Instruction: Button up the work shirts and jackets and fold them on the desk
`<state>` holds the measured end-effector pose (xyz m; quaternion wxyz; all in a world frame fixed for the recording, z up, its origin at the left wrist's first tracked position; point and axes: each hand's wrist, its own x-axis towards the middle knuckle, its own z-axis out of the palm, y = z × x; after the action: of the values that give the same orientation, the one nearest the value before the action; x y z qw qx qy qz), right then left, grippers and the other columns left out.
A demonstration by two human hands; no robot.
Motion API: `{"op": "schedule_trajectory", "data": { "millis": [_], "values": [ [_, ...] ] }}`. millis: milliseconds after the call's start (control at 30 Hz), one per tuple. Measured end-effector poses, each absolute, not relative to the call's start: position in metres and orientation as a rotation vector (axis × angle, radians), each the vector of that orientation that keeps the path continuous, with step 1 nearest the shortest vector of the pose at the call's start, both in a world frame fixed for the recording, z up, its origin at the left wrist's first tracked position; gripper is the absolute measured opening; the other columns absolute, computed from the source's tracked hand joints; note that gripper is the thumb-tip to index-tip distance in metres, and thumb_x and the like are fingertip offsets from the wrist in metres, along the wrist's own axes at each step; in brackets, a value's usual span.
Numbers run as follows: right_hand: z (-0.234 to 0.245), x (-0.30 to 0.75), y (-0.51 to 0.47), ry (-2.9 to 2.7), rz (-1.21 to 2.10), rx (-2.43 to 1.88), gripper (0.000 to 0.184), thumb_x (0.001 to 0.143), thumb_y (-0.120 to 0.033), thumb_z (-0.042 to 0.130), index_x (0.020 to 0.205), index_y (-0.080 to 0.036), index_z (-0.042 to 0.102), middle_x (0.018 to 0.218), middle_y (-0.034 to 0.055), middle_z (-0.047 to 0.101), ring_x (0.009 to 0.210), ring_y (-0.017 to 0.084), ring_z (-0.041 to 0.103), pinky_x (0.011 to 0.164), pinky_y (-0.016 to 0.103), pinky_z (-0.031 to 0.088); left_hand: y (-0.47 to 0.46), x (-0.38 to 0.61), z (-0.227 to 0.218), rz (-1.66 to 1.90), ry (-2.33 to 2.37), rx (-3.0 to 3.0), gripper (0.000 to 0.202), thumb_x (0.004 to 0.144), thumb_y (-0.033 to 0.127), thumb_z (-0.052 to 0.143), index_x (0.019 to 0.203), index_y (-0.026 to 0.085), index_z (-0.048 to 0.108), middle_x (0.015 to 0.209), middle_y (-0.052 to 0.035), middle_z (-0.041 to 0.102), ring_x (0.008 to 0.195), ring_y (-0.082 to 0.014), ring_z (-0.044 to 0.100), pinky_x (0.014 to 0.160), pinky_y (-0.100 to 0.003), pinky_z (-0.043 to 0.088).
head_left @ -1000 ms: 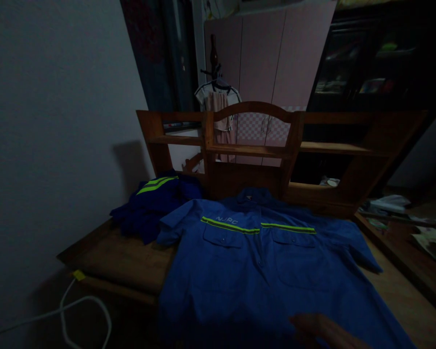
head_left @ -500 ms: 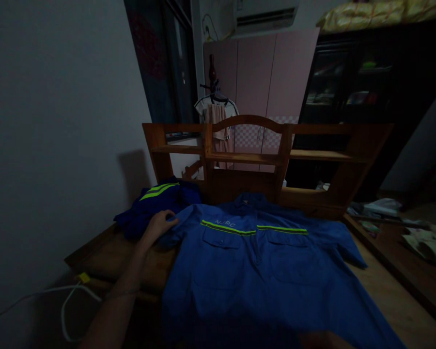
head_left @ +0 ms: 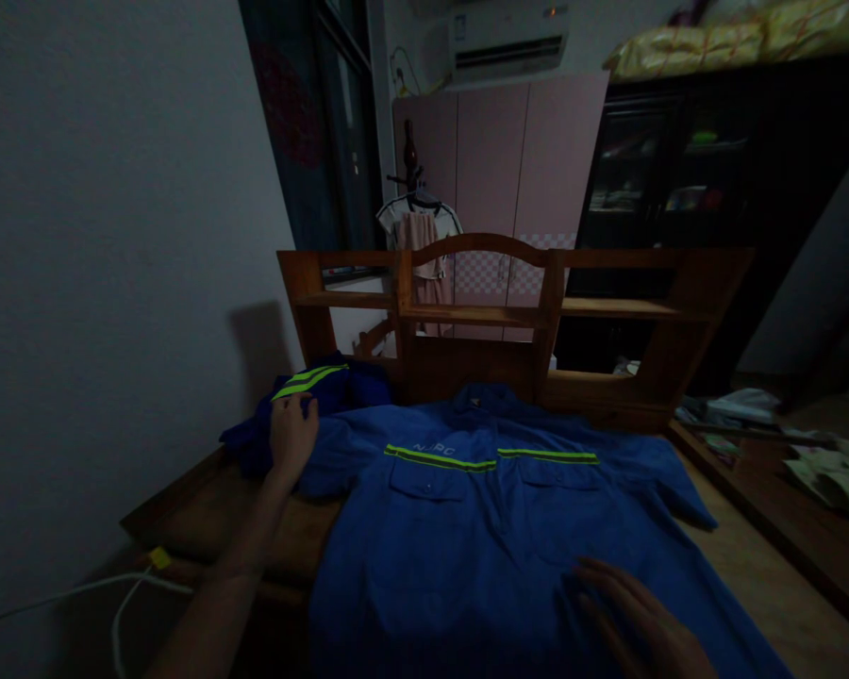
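A blue short-sleeved work shirt (head_left: 459,538) lies spread front up, its collar at the far end. It has yellow-green and dark stripes across the chest, pale lettering and two flap pockets. My left hand (head_left: 294,436) is by the end of its left-side sleeve, fingers loosely bent and thumb apart, with nothing visible in them. Over the lower right of the shirt is my right hand (head_left: 633,613), slightly blurred, with its fingers stretched out. I cannot tell whether it touches the cloth. Behind my left hand a darker blue striped garment (head_left: 357,385) lies bunched up.
The shirt rests on a wooden surface (head_left: 757,566) with a wooden shelf unit (head_left: 477,311) along its far side. A white wall (head_left: 148,283) rises at left. A white cable (head_left: 63,592) runs at lower left. Clothes (head_left: 421,236) hang on a stand behind.
My left hand has moved left from the upper sleeve toward the sleeve's end. My right hand has come up from the bottom edge over the shirt. The view has tilted slightly upward.
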<state>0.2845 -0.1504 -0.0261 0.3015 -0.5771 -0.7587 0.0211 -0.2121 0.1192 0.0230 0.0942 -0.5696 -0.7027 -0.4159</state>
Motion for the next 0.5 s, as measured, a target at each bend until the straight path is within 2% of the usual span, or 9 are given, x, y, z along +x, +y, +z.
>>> {"op": "schedule_trajectory", "data": {
  "millis": [67,133,200,267,400,500],
  "values": [
    [-0.042,0.291,-0.14,-1.969,-0.007,-1.637,0.04,0.088,-0.04,0.051,0.125,-0.027,0.055,0.133,0.0051,0.052,0.114,0.021,0.057,0.094,0.032,0.05,0.107,-0.202,0.015,-1.087,-2.074,-1.609,0.056,0.085,0.052,0.041,0.117,0.008,0.052,0.114,-0.0209,0.052,0.107,-0.032,0.051,0.092,-0.042,0.04],
    [-0.056,0.298,-0.133,-1.955,-0.031,-1.695,0.043,0.088,-0.043,0.049,0.129,-0.028,0.052,0.139,0.0049,0.046,0.119,0.022,0.053,0.098,0.037,0.047,0.1,-0.197,0.004,-0.913,-2.2,-1.567,0.071,0.081,0.064,0.04,0.114,0.002,0.053,0.108,-0.0255,0.054,0.1,-0.0368,0.054,0.083,-0.044,0.044],
    [-0.065,0.303,-0.128,-1.962,-0.025,-1.718,0.044,0.088,-0.044,0.049,0.13,-0.028,0.05,0.141,0.0041,0.044,0.122,0.023,0.049,0.099,0.039,0.046,0.098,-0.199,-0.005,-0.78,-2.333,-1.646,0.076,0.078,0.069,0.038,0.102,0.001,0.058,0.098,-0.0266,0.058,0.094,-0.0384,0.057,0.079,-0.044,0.045],
    [-0.067,0.306,-0.127,-1.975,0.006,-1.718,0.044,0.089,-0.045,0.048,0.13,-0.029,0.05,0.141,0.0034,0.043,0.124,0.023,0.048,0.1,0.039,0.045,0.102,-0.204,-0.01,-0.762,-2.368,-1.768,0.073,0.076,0.071,0.039,0.092,0.004,0.063,0.089,-0.0243,0.062,0.091,-0.0374,0.059,0.079,-0.042,0.045],
    [-0.064,0.309,-0.127,-1.972,0.109,-1.712,0.041,0.09,-0.044,0.046,0.128,-0.03,0.052,0.142,0.0019,0.042,0.125,0.023,0.047,0.102,0.04,0.043,0.114,-0.21,-0.008,-1.078,-2.381,-1.762,0.064,0.075,0.068,0.047,0.095,0.01,0.066,0.097,-0.0195,0.067,0.096,-0.0344,0.061,0.082,-0.039,0.046],
    [-0.063,0.311,-0.126,-1.953,0.159,-1.711,0.041,0.09,-0.044,0.045,0.128,-0.03,0.053,0.142,0.0018,0.042,0.126,0.023,0.046,0.103,0.041,0.041,0.117,-0.208,-0.005,-1.425,-2.416,-1.747,0.053,0.076,0.054,0.057,0.107,0.012,0.064,0.106,-0.0142,0.068,0.098,-0.0291,0.063,0.084,-0.034,0.048]
  ]
}}
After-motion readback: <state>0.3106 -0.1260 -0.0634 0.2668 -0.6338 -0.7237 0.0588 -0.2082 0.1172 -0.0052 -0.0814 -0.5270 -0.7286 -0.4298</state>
